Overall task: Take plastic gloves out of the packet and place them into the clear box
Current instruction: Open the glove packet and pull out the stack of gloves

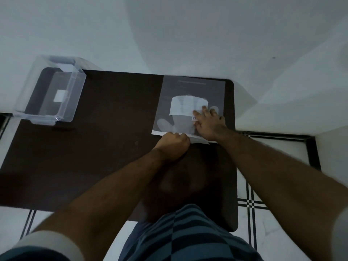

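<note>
A flat clear packet of plastic gloves [190, 95] lies on the far right of the dark table [105, 129], with a white label and glove shapes showing through. My right hand [209, 125] rests flat on the packet's near right corner, fingers spread. My left hand [173, 146] is closed in a fist on the packet's near white edge. The clear box [50, 91] stands at the table's far left corner, apart from both hands, with only a white label on its bottom.
A pale wall runs behind the table. White floor tiles with black lines show to the right and near left. My striped shorts [188, 236] are at the table's near edge.
</note>
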### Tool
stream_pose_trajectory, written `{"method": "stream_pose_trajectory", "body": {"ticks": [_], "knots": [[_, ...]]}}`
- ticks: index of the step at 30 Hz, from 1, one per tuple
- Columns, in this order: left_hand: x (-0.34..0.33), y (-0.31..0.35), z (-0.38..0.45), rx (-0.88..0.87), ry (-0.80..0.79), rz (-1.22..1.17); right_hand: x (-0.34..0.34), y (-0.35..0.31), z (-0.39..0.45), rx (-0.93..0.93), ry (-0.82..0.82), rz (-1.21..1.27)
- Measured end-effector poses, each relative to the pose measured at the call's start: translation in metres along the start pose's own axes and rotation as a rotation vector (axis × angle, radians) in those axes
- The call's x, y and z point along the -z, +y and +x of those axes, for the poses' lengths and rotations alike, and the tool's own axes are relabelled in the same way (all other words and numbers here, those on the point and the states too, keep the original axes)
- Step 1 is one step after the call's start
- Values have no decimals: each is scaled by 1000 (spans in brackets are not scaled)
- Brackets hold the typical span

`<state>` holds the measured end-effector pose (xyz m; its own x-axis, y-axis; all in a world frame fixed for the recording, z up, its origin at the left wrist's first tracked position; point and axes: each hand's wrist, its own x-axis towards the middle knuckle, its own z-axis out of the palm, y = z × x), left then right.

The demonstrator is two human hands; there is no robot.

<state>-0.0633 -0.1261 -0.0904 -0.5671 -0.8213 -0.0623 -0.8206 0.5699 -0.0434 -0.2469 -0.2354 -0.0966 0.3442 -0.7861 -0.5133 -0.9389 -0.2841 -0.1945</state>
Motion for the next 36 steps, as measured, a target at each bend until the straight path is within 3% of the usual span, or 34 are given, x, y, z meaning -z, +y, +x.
{"method": "stream_pose_trajectory", "body": {"ticks": [15, 22, 30, 36], "knots": [[-11, 34, -53, -16, 171, -96, -3, 1, 9, 31, 62, -91], [-22, 54, -105, -32, 101, -116, -2, -6, 0, 42, 77, -131], [-24, 72, -165, 30, 34, -200, -27, -37, -25, 177, 119, -156], [-29, 75, -197, 62, 122, -178, -40, -45, -29, 142, 118, -174]]}}
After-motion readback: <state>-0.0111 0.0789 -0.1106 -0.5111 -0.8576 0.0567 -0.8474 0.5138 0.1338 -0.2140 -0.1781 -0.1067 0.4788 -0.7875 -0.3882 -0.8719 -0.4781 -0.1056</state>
